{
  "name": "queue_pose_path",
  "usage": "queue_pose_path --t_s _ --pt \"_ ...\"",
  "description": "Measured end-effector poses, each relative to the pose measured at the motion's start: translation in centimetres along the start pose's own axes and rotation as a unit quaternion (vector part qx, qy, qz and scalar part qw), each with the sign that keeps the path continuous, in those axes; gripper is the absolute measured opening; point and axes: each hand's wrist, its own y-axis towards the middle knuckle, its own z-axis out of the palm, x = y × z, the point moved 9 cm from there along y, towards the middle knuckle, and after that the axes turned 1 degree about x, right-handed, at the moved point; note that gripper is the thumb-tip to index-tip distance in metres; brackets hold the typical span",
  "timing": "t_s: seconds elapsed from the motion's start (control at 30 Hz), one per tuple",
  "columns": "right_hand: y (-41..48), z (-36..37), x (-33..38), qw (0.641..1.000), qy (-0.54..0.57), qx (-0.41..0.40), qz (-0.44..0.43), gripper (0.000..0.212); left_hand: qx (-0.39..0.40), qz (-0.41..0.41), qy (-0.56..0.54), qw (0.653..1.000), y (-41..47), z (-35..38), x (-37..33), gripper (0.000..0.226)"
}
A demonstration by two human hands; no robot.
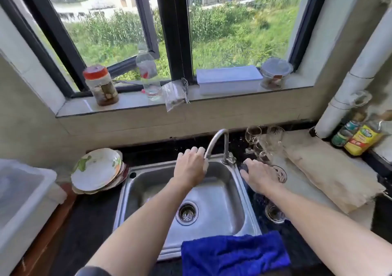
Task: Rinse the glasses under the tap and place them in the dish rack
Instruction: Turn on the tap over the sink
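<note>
Bare forearms, dark left sleeve (93,271)

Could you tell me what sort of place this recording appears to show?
Most likely a home kitchen counter under a window: a steel sink with a tap, stacked plates to its left, and cooking oil bottles by the wall on the right.

Left hand (191,165) on tap (214,142) (right hand (259,177) beside glasses (265,144))
</note>
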Motion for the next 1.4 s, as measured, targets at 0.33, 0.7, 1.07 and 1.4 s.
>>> queue_pose_path --t_s 0.33,0.7,1.07,1.4 --pt "11.5 12.7 -3.5 0.765 0.561 0.126 0.290 0.037 0.029 -0.055 -0.147 0.987 4.9 6.8 1.4 0.026" --pt "14.0 18.1 -2.6 0.610 0.705 0.090 0.349 0.032 -0.006 -0.078 -0.243 0.967 4.5 9.0 1.8 0.024" --pt "13.6 19.1 -3.2 0.654 0.668 0.057 0.350 0.057 -0.012 -0.062 -0.281 0.958 4.5 9.2 1.7 0.026" --pt "5.4 11.8 -4.4 0.902 0.368 0.054 0.219 0.035 0.091 -0.057 -0.261 0.959 2.7 12.7 3.2 0.029"
